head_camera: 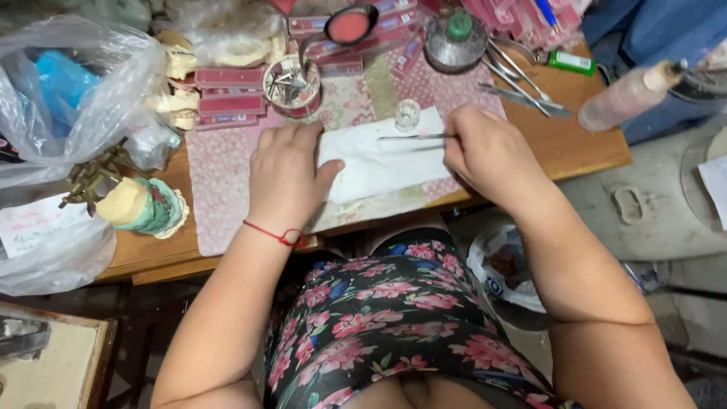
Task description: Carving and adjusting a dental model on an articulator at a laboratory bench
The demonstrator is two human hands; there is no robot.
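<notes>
Your left hand point(284, 178) lies flat, fingers spread loose and gripping nothing, pressing down the left edge of the white cloth point(379, 163); your right hand point(485, 151) has its fingers pinched shut on a thin metal tool point(413, 137). That tool pokes left from your fingertips, over the cloth; a small clear glass cup point(407, 115) sits just beyond it.

Landmark: wooden worktable point(591, 148), covered by a pink patterned mat point(216, 182).
Table, far edge: round metal cup of small tools point(291, 85); stacked red flat boxes point(229, 98); small clear glass jar point(407, 114).
Table, left end: clear plastic bag point(72, 83); plaster dental cast on brass articulator point(136, 201).
Table, right end: loose metal instruments point(522, 83); pinkish plastic bottle point(628, 95).
</notes>
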